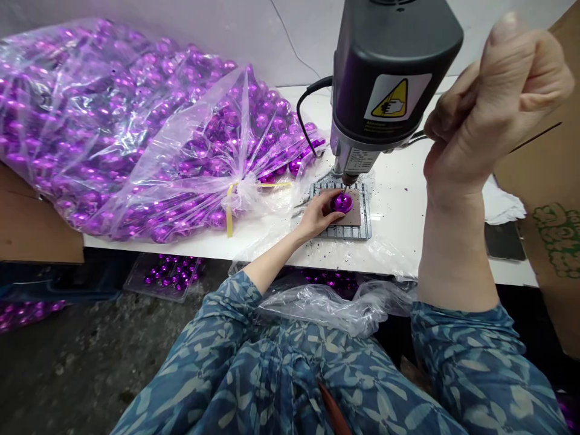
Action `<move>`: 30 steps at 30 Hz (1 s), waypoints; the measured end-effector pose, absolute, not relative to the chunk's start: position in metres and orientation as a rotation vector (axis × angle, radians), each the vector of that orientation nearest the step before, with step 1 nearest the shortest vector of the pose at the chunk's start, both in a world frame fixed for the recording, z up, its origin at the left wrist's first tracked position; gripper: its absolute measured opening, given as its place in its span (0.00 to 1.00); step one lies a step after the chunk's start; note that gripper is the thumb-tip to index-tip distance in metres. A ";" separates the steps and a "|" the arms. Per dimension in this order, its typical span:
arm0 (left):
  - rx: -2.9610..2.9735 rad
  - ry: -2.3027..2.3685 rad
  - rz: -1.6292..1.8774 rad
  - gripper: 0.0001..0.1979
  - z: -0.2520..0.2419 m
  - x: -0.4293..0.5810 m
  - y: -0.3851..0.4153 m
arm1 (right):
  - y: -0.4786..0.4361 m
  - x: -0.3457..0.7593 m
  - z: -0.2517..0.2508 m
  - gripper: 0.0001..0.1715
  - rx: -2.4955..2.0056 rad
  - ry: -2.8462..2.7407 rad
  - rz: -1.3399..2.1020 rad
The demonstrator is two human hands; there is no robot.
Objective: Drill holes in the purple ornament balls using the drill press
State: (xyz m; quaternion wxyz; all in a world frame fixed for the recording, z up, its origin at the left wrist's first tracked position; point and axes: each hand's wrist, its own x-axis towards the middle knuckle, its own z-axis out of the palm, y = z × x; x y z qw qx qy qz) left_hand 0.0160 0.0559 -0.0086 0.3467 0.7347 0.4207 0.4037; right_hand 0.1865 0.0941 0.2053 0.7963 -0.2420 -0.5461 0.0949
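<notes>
A small drill press (394,78) with a black housing stands over a slotted metal base (365,232). On a brown board (354,219) on that base sits a shiny purple ball (343,204), its top under the drill bit (345,189). My left hand (317,214) grips the ball from the left between thumb and fingers. Raised at the right, my right hand (502,96) is closed at the end of the press's feed lever (414,138); the grip itself is hidden inside the fist.
A big clear bag of purple balls (136,133) fills the table's left side, tied with a yellow strip (229,211). Cardboard boxes (553,241) flank the table. A plastic sheet (335,305) hangs at the front edge. Below left stands a tray of balls (156,290).
</notes>
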 end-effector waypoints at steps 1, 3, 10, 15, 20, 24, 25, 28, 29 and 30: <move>1.908 1.102 1.047 0.28 -0.009 0.016 0.056 | 0.093 0.187 0.204 0.44 -0.530 -1.171 0.207; 1.897 1.137 1.022 0.29 -0.010 0.017 0.058 | 0.090 0.187 0.202 0.45 -0.521 -1.155 0.226; 1.882 1.178 0.972 0.29 -0.005 0.017 0.059 | 0.078 0.186 0.192 0.44 -0.454 -1.137 0.208; 1.887 1.197 0.960 0.30 -0.006 0.016 0.060 | 0.068 0.186 0.179 0.44 -0.441 -1.135 0.166; 1.882 1.187 0.967 0.29 -0.006 0.017 0.059 | 0.063 0.185 0.162 0.45 -0.374 -1.125 0.148; 1.884 1.191 0.966 0.29 -0.005 0.016 0.059 | 0.069 0.187 0.150 0.44 -0.341 -1.100 0.035; 1.884 1.190 0.964 0.28 -0.005 0.016 0.059 | 0.071 0.188 0.148 0.44 -0.343 -1.099 0.015; 1.881 1.184 0.968 0.28 -0.006 0.016 0.059 | 0.075 0.192 0.139 0.44 -0.351 -1.097 -0.023; 1.879 1.184 0.972 0.28 -0.006 0.016 0.059 | 0.076 0.193 0.136 0.44 -0.351 -1.097 -0.037; 1.877 1.182 0.975 0.28 -0.007 0.016 0.059 | 0.076 0.194 0.132 0.44 -0.351 -1.098 -0.049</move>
